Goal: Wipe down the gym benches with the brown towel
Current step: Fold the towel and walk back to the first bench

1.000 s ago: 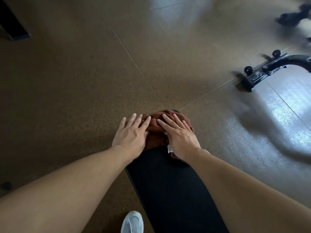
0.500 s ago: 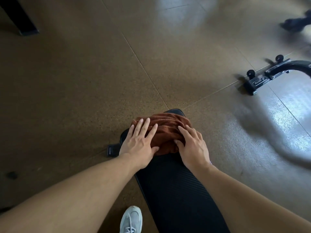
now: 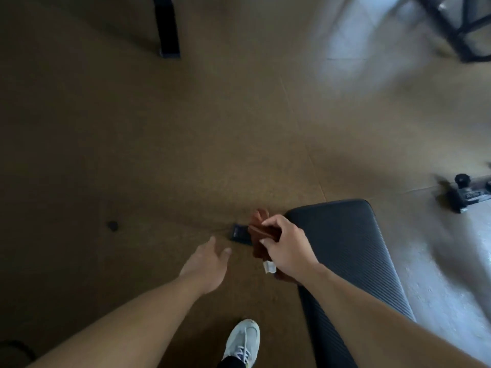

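The black ribbed gym bench pad (image 3: 350, 251) runs from the lower middle toward the right of the head view. My right hand (image 3: 288, 248) grips the bunched brown towel (image 3: 261, 232) just off the pad's left edge, a white tag (image 3: 269, 267) hanging below the hand. My left hand (image 3: 210, 264) hovers over the floor to the left of the bench, fingers relaxed and holding nothing. The bench top is uncovered.
A black bench foot (image 3: 240, 235) shows behind the towel. My white shoe (image 3: 243, 341) stands beside the bench. Another machine's black base (image 3: 465, 193) lies at the right, a dark post (image 3: 167, 27) at the top, a black frame (image 3: 457, 25) at the top right. Brown floor lies to the left.
Both hands came off the bench end. The right hand gathered the towel and lifted it off the pad to the left; the left hand let go. The view swung left.
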Demonstrator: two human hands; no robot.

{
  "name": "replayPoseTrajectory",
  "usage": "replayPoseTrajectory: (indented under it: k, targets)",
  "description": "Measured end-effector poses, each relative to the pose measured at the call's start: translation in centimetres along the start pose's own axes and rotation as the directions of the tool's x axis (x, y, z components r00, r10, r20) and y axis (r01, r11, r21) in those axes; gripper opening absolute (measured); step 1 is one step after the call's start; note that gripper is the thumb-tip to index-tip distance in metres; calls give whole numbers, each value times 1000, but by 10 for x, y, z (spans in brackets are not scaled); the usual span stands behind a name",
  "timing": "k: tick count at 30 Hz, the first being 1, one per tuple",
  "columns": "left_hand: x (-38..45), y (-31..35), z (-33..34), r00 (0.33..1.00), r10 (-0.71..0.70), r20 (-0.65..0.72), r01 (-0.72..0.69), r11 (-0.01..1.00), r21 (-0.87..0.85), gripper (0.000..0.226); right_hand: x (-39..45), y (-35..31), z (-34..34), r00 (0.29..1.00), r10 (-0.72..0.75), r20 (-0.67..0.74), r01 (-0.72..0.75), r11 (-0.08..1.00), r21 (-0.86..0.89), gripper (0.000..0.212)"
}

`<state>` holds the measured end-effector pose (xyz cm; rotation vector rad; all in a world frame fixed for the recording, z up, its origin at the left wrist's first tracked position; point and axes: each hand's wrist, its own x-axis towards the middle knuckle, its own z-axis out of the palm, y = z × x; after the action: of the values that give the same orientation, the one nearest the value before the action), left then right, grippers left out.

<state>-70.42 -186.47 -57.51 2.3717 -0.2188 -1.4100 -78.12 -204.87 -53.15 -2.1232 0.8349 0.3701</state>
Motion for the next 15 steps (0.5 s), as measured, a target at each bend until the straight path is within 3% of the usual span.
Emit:
replayPoseTrajectory:
  k: [3, 5, 8, 11, 12, 15]
  targets:
    - [-19, -51, -38, 961, -238, 141, 274, 881, -385, 82, -2, -75, 33, 999, -29, 17, 26, 991, 134, 25]
    - [-38, -82, -66, 952, -220, 214, 307, 700, -645, 93, -8, -124, 56, 999, -29, 38, 19, 968, 249, 24]
    - [-60, -129, -110, 976, -109, 188, 214, 315, -925, 102, -24, -194, 97, 985, -19, 170, -55, 904, 423, 25]
    - [-76, -171, -164, 998, -53, 39, 34, -99, -994, 78, -42, -244, 135, 925, -61, 376, -153, 845, 513, 30]
    - [-85, -192, -185, 996, -84, -11, -27, -186, -982, 69, -51, -263, 153, 902, -79, 424, -163, 848, 504, 30]
    - [-114, -248, -231, 962, -242, -127, -185, -233, -955, 47, -73, -299, 201, 885, -89, 458, -116, 909, 401, 26]
